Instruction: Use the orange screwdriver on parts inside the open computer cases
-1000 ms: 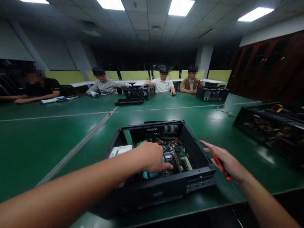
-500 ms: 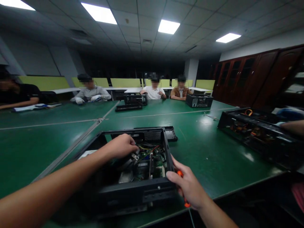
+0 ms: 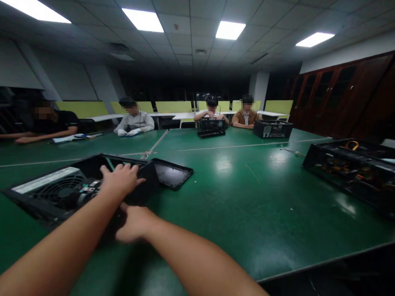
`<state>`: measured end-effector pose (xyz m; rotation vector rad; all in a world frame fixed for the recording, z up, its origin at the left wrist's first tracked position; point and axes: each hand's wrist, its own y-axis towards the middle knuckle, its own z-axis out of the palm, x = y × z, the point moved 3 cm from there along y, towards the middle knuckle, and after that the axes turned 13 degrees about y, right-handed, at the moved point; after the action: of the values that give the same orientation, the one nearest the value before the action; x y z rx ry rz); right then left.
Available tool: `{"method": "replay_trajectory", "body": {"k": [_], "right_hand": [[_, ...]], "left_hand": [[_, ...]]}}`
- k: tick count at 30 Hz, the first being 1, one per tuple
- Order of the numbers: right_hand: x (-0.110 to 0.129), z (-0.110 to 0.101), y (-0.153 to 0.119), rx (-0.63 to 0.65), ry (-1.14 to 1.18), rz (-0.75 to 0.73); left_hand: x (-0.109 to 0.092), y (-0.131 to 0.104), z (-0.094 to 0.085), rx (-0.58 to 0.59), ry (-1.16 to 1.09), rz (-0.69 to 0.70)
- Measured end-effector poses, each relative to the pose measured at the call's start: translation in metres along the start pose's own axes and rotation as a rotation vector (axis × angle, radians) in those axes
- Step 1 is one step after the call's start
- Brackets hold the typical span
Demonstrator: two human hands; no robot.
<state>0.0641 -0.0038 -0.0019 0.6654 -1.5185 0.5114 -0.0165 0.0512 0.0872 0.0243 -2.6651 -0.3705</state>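
An open black computer case (image 3: 151, 179) stands at the left of the green table, turned and apparently tilted. Inside it a power supply's fan grille (image 3: 63, 191) and a white label strip show. My left hand (image 3: 120, 179) is closed over the case's upper edge, fingers bent, its thumb pointing right. Lower down, my right hand (image 3: 135, 222) grips the near side of the case; its fingertips are hidden behind my left forearm and in shadow. No screwdriver can be made out in it. Right behind the case lies a black side panel (image 3: 173, 172).
Another open computer case (image 3: 354, 172) with loose cables stands at the right. Across the green table (image 3: 240, 205), several people sit, two with computer cases (image 3: 273, 128) before them. One wears white gloves (image 3: 132, 132). Papers (image 3: 68, 139) lie near the person at far left.
The computer case has been turned and shifted left by both hands. My right hand went left with it; the orange-handled screwdriver it held is out of sight. My view swung right.
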Motion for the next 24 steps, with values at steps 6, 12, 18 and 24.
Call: {"method": "replay_trajectory", "body": {"k": [6, 12, 18, 24], "right_hand": [[-0.036, -0.103, -0.074, -0.049, 0.398, 0.089], [-0.053, -0.233, -0.156, -0.438, 0.531, -0.069], [-0.069, -0.237, -0.163, -0.623, 0.467, -0.135], [-0.063, -0.22, -0.162, -0.488, 0.321, -0.133]], "left_hand": [[0.043, 0.001, 0.03, -0.313, -0.054, -0.152], [-0.115, -0.022, 0.051, -0.284, -0.452, 0.079], [-0.196, -0.077, 0.036, -0.267, -0.708, 0.641], [-0.185, -0.068, 0.042, -0.408, -0.646, 0.637]]}}
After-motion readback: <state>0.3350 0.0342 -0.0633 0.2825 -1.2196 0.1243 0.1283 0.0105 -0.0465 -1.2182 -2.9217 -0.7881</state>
